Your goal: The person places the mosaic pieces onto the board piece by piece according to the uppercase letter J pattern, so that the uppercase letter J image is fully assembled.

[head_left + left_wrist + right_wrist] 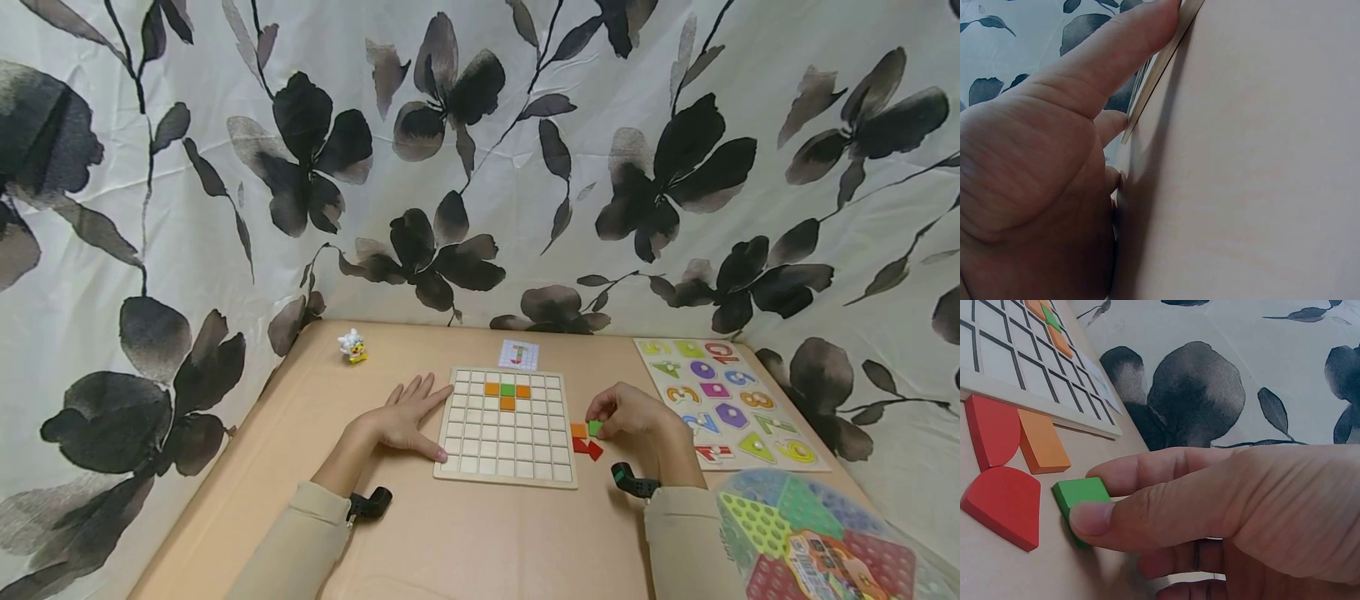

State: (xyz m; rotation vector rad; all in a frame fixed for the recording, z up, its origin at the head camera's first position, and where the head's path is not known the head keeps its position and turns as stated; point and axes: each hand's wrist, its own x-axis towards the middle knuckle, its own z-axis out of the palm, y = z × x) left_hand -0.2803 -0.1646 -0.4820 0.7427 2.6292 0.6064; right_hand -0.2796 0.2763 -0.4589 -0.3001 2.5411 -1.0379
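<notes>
White fabric hanging printed with large black and grey-brown flowers, leaves and thin stems (555, 250) fills the background, lightly creased, running behind the smooth, pale tan worktop (450, 542) and down along its left and right sides. The worktop's far edge meets the cloth in a nearly straight line. Light is soft and fairly even, with blurred shadows on the worktop; its material is hard to tell, perhaps wood or a covering.
</notes>
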